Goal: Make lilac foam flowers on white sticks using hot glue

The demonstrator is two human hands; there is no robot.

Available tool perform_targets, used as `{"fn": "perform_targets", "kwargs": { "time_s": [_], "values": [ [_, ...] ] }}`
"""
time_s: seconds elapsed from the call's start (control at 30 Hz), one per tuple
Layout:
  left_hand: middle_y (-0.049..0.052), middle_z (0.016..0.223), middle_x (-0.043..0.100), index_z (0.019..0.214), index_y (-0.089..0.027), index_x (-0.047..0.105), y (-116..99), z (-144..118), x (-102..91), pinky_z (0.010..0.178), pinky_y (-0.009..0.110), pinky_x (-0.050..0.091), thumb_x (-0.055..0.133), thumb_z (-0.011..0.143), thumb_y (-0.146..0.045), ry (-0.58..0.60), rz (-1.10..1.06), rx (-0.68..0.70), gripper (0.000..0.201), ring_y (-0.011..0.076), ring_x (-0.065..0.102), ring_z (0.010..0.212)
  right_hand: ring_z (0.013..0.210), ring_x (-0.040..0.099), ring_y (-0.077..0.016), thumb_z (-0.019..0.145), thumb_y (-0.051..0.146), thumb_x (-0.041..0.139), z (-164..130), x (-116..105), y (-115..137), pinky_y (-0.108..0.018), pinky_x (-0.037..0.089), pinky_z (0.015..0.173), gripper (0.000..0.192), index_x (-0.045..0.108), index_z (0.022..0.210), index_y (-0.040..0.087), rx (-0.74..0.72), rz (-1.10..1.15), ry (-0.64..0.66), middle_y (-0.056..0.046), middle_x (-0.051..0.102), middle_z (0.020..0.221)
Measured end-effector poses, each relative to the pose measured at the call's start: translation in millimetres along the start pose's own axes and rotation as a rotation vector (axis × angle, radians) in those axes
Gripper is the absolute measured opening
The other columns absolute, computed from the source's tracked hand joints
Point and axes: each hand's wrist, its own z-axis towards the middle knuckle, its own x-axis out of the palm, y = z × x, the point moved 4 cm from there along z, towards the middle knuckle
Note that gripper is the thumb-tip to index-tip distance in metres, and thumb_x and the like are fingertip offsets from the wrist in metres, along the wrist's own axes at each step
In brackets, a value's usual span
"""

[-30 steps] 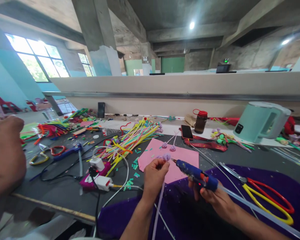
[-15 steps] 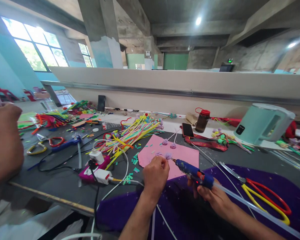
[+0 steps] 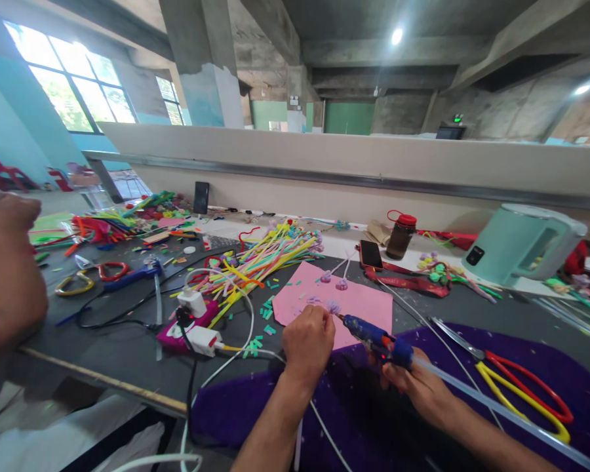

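My left hand (image 3: 307, 341) is closed in a pinch over the near edge of a pink sheet (image 3: 368, 305). A small fuzzy purple pipe-cleaner flower (image 3: 333, 306) pokes out at its fingertips; the grip itself is hidden. My right hand (image 3: 420, 388) is wrapped around a blue hot glue gun (image 3: 373, 334), its nozzle close beside the flower. A long clear glue stick (image 3: 491, 403) runs out of the gun's rear. Two more purple flowers with pale stems, one being this flower (image 3: 341, 283), lie on the far part of the sheet.
Large scissors (image 3: 521, 387) lie at right on purple cloth (image 3: 236, 410). Left are a power strip (image 3: 170, 337) with cords, another glue gun (image 3: 132, 278) and a pipe-cleaner heap (image 3: 275, 255). Behind stand a bottle (image 3: 400, 239), phone (image 3: 370, 254) and kettle (image 3: 511, 246). Another person's arm (image 3: 10, 282) is far left.
The view has shifted slightly. My left hand still pinches the flower and my right hand still holds the glue gun, its nozzle staying close to the flower.
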Motion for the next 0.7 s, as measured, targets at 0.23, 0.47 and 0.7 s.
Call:
{"fn": "perform_targets", "kwargs": {
  "time_s": [0.23, 0.47, 0.7],
  "values": [
    [0.002, 0.077, 0.065, 0.075, -0.020, 0.060, -5.5, -2.1, 1.6, 0.059, 0.026, 0.035, 0.044, 0.083, -0.021, 0.019, 0.065, 0.056, 0.018, 0.0166, 0.061, 0.071, 0.054, 0.048, -0.0131, 0.088, 0.054, 0.030, 1.0, 0.5, -1.7, -0.024, 0.039, 0.051, 0.051, 0.053, 0.062, 0.017, -0.017, -0.057, 0.037, -0.002, 0.054, 0.062],
    [0.004, 0.080, 0.066, 0.078, -0.019, 0.062, -5.9, -2.8, 3.1, 0.061, 0.026, 0.036, 0.044, 0.083, -0.022, 0.064, 0.068, 0.048, 0.019, 0.0177, 0.062, 0.073, 0.052, 0.048, -0.0129, 0.088, 0.054, 0.030, 1.0, 0.6, -5.3, -0.025, 0.038, 0.051, 0.051, 0.054, 0.064, 0.016, 0.001, -0.083, 0.015, -0.002, 0.054, 0.060],
    [0.004, 0.080, 0.066, 0.078, -0.019, 0.063, -7.1, -2.5, 2.1, 0.060, 0.026, 0.037, 0.045, 0.083, -0.022, 0.105, 0.049, 0.046, 0.019, 0.0178, 0.062, 0.073, 0.051, 0.047, -0.0129, 0.088, 0.052, 0.031, 2.6, 0.4, -7.6, -0.025, 0.038, 0.050, 0.049, 0.052, 0.060, 0.017, -0.024, -0.101, -0.004, -0.001, 0.053, 0.056]
  ]
}}
